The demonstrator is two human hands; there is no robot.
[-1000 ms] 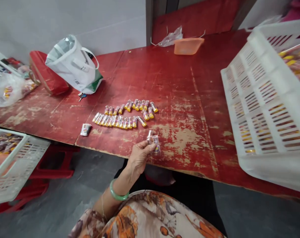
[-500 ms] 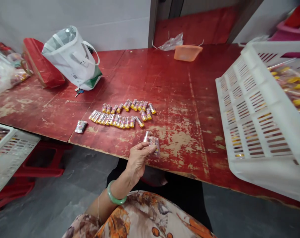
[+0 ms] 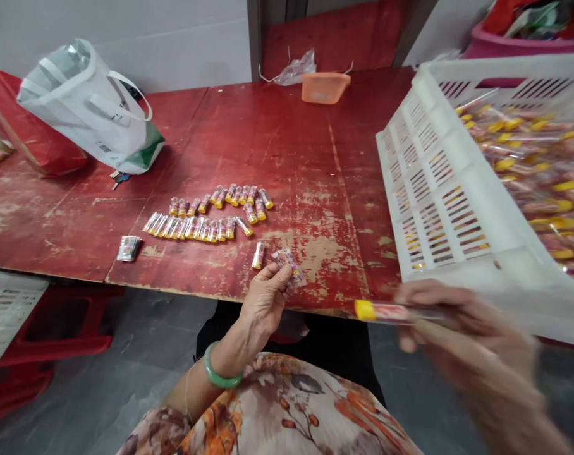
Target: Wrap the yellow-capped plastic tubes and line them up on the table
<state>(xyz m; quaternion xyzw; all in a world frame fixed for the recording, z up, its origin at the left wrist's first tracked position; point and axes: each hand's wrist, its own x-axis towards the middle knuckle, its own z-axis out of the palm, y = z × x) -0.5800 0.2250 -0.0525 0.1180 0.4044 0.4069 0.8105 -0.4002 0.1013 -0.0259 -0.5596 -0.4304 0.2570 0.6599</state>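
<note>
While our left hand pinches a packet and our right hand a tube, laid-out rows await; plenty remain in the right crate.

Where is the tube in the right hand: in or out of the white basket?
Out: the right hand holds the tube outside the white basket, with its yellow end pointing toward the left hand.

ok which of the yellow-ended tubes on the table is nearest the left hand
The lone tube just beyond the left hand, left of the held packet. It lies by itself, while the other tubes on the table sit grouped farther back.
</note>
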